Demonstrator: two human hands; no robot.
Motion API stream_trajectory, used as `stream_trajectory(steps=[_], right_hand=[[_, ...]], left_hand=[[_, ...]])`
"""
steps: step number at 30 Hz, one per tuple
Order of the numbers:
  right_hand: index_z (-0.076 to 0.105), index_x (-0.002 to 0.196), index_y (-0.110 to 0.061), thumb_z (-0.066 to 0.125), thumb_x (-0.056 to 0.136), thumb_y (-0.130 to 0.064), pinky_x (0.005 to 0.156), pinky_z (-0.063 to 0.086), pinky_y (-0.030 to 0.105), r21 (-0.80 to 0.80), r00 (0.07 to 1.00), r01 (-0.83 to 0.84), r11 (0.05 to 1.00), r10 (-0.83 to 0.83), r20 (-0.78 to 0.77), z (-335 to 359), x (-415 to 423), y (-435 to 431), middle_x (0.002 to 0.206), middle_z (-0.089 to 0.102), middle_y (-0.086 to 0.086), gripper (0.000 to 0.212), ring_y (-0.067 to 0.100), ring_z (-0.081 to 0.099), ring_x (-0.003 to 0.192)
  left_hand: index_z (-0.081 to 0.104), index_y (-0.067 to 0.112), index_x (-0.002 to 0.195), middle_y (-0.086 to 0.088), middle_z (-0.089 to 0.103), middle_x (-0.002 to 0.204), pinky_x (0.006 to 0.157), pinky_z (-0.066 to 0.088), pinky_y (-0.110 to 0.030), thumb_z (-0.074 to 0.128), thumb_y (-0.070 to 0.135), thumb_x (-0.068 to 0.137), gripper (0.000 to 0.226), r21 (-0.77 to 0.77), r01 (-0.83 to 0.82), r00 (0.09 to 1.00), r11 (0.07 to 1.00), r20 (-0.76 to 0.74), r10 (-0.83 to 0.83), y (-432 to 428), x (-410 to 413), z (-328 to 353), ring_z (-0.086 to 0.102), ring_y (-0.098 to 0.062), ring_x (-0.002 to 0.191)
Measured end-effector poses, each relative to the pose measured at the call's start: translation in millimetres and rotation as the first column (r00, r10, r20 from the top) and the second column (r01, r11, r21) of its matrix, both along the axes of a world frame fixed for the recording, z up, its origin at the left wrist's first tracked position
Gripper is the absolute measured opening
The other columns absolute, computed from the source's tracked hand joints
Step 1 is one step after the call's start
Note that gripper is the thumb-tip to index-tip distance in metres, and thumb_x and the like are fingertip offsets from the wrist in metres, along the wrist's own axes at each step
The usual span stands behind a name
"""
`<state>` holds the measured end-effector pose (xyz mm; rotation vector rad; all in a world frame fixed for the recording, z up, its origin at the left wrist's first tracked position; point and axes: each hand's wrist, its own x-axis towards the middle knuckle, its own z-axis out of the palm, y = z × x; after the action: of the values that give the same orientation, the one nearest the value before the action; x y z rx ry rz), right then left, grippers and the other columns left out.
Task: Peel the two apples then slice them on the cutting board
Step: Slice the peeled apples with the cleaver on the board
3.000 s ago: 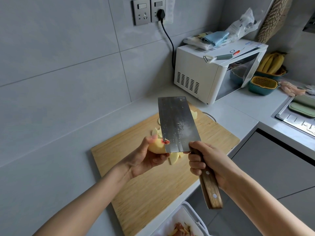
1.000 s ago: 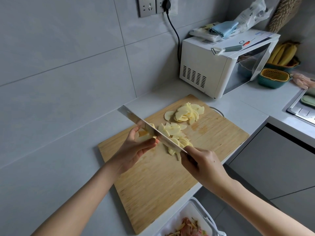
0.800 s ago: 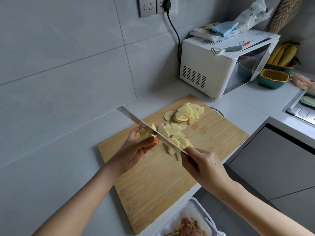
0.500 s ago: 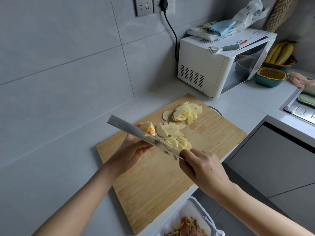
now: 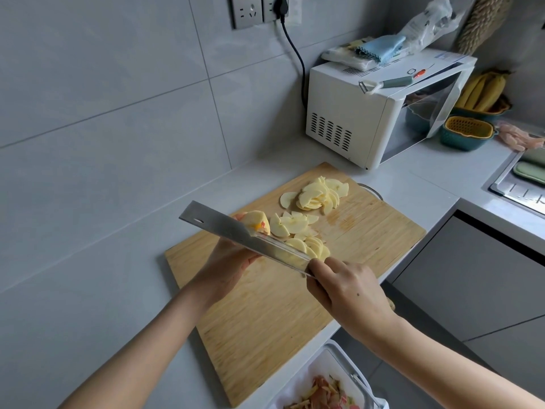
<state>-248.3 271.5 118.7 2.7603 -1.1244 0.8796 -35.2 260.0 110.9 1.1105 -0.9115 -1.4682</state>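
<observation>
Over the board's (image 5: 265, 326) left half, I see the left hand (image 5: 227, 265) cupping an apple chunk (image 5: 256, 223) from below. The chunk is peeled pale, with a small red-orange patch on the side facing the slices. I cannot tell whether it rests on the board or is lifted off it. A cleaver (image 5: 233, 231) crosses in front of that hand, blade tilted, its tip showing against the counter beyond the board's wall-side edge. The blade hides most of the left fingers. They seem curled round the chunk, with one fingertip showing at its top.

The right hand (image 5: 351, 293) sits near the board's front edge, knuckles up, fingers wrapped tight round the cleaver's handle, which is almost wholly covered.

Cut apple lies in three lots on the board:
- A fan of slices (image 5: 290, 225) is just right of the chunk.
- A heap (image 5: 318, 196) is near the far corner.
- A cluster (image 5: 317, 247) is against the blade's heel.

Beyond the board's far corner stands a microwave (image 5: 348, 119) with a peeler (image 5: 386, 83) on top. Below the board's front edge a bin (image 5: 348, 376) holds peels (image 5: 321, 391).
</observation>
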Motion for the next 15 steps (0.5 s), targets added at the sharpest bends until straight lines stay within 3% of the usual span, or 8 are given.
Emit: stream_trajectory(steps=[2,3,5,8,11,15], right_hand=[[0.065,0.076,-0.006,0.055,0.084,-0.017,0.038,0.033,0.021,0.005,1.0,0.002,1.0,-0.002,-0.008,0.0,0.3,0.2,0.056,0.051,0.0,0.017,0.012,0.041,0.038],[0.065,0.077,-0.006,0.055,0.083,-0.017,0.038,0.033,0.02,0.01,1.0,0.0,1.0,0.0,-0.014,0.2,0.5,0.1,0.056,0.052,0.0,0.016,0.012,0.041,0.038],[0.065,0.077,-0.006,0.059,0.082,-0.016,0.037,0.034,0.021,0.017,1.0,0.001,1.0,-0.001,-0.027,0.8,0.9,-1.0,0.056,0.052,0.0,0.013,0.012,0.041,0.038],[0.064,0.077,-0.006,0.071,0.077,-0.013,0.035,0.036,0.023,0.026,0.999,0.01,1.0,-0.008,-0.049,2.2,1.3,-2.5,0.055,0.051,0.001,0.01,0.013,0.041,0.037],[0.064,0.077,-0.006,0.073,0.075,-0.013,0.036,0.032,0.022,0.036,0.998,0.013,0.999,-0.01,-0.061,3.5,1.5,-3.4,0.053,0.051,0.001,0.012,0.013,0.04,0.036],[0.062,0.075,-0.007,0.074,0.076,-0.012,0.034,0.031,0.023,0.078,0.997,0.039,0.996,-0.033,-0.075,3.2,3.2,-2.4,0.052,0.048,-0.001,0.012,0.012,0.035,0.036]], left_hand=[[0.052,0.024,0.1,0.012,0.07,0.078,0.069,0.052,-0.015,0.076,0.019,0.062,0.045,-0.037,0.005,0.997,0.999,0.071,-0.002,0.6,-2.5,2.3,0.067,-0.001,0.081],[0.053,0.021,0.101,0.01,0.071,0.079,0.069,0.052,-0.016,0.079,0.019,0.057,0.052,-0.026,0.005,0.999,1.0,0.051,-0.003,0.3,-2.3,2.6,0.068,-0.003,0.081],[0.052,0.011,0.108,-0.004,0.07,0.086,0.07,0.055,-0.021,0.083,0.015,0.049,0.067,0.072,0.026,0.995,0.997,-0.096,-0.019,-1.4,-1.2,3.3,0.069,-0.012,0.082],[0.052,0.005,0.11,-0.015,0.063,0.097,0.074,0.056,-0.026,0.075,0.002,0.057,0.058,0.195,0.078,0.974,0.978,-0.223,-0.033,-2.0,-0.9,2.8,0.066,-0.019,0.087],[0.049,0.003,0.117,-0.017,0.059,0.103,0.075,0.056,-0.026,0.08,0.004,0.057,0.068,0.209,0.044,0.979,0.977,-0.203,-0.001,-4.0,-3.4,-0.2,0.063,-0.021,0.092],[0.041,-0.001,0.131,-0.017,0.06,0.107,0.078,0.054,-0.027,0.076,0.01,0.055,0.084,0.212,-0.017,0.999,0.977,-0.04,0.026,-5.0,-7.7,-3.3,0.064,-0.02,0.093]])
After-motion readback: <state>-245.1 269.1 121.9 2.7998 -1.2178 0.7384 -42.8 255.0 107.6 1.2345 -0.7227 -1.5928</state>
